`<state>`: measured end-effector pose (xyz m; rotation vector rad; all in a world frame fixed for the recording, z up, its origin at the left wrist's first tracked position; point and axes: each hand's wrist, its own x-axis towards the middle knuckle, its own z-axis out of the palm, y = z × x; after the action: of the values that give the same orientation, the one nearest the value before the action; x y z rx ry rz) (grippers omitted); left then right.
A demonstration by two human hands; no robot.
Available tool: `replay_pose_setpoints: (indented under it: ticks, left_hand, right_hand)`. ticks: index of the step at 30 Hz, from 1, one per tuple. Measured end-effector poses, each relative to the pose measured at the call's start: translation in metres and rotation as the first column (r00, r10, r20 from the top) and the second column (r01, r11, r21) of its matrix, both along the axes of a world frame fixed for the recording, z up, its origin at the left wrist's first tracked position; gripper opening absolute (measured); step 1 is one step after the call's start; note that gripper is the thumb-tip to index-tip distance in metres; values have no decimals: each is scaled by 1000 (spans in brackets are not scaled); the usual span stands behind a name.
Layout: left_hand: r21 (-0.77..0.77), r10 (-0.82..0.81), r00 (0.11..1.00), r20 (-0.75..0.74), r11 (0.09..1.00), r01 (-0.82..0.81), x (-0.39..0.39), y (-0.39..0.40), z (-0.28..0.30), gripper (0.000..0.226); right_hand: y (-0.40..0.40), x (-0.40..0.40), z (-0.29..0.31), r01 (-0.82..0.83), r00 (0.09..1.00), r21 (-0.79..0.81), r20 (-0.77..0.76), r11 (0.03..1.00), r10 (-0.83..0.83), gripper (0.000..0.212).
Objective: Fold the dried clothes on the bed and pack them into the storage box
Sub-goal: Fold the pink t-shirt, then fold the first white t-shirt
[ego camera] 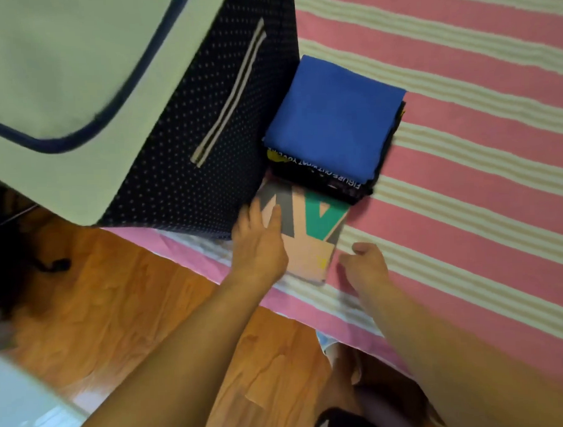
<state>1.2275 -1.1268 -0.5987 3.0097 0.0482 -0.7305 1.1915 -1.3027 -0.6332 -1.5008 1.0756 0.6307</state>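
Observation:
A folded peach garment (307, 254) with grey and green shapes lies at the bed's near edge. My left hand (259, 243) rests flat on its left side, fingers straight. My right hand (366, 264) sits just right of it on the sheet, fingers curled, touching or almost touching its edge; I cannot tell if it pinches cloth. Behind lies a stack of folded clothes with a blue one (334, 114) on top of a black printed one (323, 176). The navy dotted storage box (206, 136) stands on the bed to the left, its pale lid (57, 68) shut.
The bed carries a pink sheet with cream stripes (464, 140) stretching right and far. A wooden floor (116, 301) lies below the bed edge, with a dark object (53, 265) on it and a white surface (24, 402) at the lower left.

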Motion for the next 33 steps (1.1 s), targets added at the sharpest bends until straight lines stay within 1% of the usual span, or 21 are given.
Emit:
replay_pose_setpoints:
  ticks: [1, 2, 3, 4, 5, 6, 7, 8, 9, 11, 13, 15, 17, 19, 21, 22, 24, 27, 30, 31, 33]
  left_hand:
    - [-8, -54, 997, -63, 999, 54, -12, -7, -4, 78]
    - [-47, -83, 990, -116, 996, 78, -26, -13, -5, 81]
    - [-89, -96, 981, -166, 993, 82, -40, -19, -5, 82]
    - [-119, -98, 972, -212, 990, 74, -53, -24, -3, 82]
    - [-139, -88, 963, -255, 989, 54, -64, -29, 1, 82]
    - [-155, -72, 953, -294, 988, 27, -73, -35, 7, 82]
    - [-167, -57, 942, -330, 986, 2, -81, -43, 14, 79]
    - [-180, -50, 933, -356, 983, -16, -88, -52, 23, 76]
    - [-201, -55, 929, -367, 979, -21, -91, -63, 33, 72]
    - [-263, -99, 922, -374, 965, -3, -90, -94, 56, 64]
    - [-325, -191, 898, -397, 944, 57, -83, -139, 86, 59]
    - [-387, -305, 863, -403, 911, 142, -81, -200, 126, 53]
    - [-470, -410, 832, -373, 857, 211, -82, -267, 169, 46]
    - [-569, -482, 809, -336, 788, 234, -91, -331, 205, 40]
    - [-642, -464, 821, -333, 749, 162, -105, -392, 235, 33]
    - [-668, -429, 829, -358, 738, 94, -114, -419, 247, 29]
    - [-687, -345, 826, -446, 724, -68, -134, -470, 263, 23]
    - [-678, -259, 803, -536, 700, -226, -165, -533, 274, 18]
    - [-653, -201, 801, -563, 703, -282, -191, -574, 278, 15]
    - [-647, -195, 800, -568, 706, -287, -197, -582, 278, 15]
    - [-629, -177, 796, -578, 719, -297, -206, -589, 275, 14]
  right_hand:
    - [-3, -6, -7, -4, 1000, -72, -25, 997, 3, 35]
    - [-10, -14, -10, 0, 999, -80, -35, 997, -3, 33]
    - [-16, -24, -10, 10, 999, -52, -35, 999, -12, 31]
    - [-25, -35, -8, -9, 999, -21, -42, 1000, 8, 28]
    - [-38, -49, -1, -66, 996, -8, -56, 998, 66, 26]
    - [-53, -64, 8, -142, 987, -18, -84, 990, 140, 23]
    - [-71, -80, 17, -182, 978, -41, -114, 982, 177, 19]
    - [-91, -95, 28, -190, 974, -81, -141, 978, 177, 16]
    - [-113, -108, 42, -161, 975, -99, -168, 982, 143, 15]
    - [-159, -129, 77, -33, 981, -116, -192, 993, 11, 16]
    - [-208, -145, 123, 98, 979, -123, -165, 988, -118, 13]
    - [-261, -169, 169, 176, 979, -109, -80, 978, -185, 15]
    - [-312, -193, 207, 264, 964, -126, 33, 956, -262, 17]
    - [-359, -219, 233, 342, 936, -128, 131, 931, -326, 14]
    - [-404, -247, 249, 374, 919, -124, 187, 919, -348, 13]
    - [-427, -261, 253, 377, 917, -124, 193, 918, -350, 13]
    - [-473, -289, 254, 367, 922, -149, 187, 918, -338, 13]
    - [-543, -328, 242, 332, 941, -192, 137, 924, -309, 16]
    - [-607, -358, 222, 187, 982, -315, 37, 930, -185, 11]
    - [-626, -364, 213, 153, 986, -354, -8, 922, -166, 13]
    - [-658, -372, 194, 136, 977, -403, -97, 905, -190, 22]
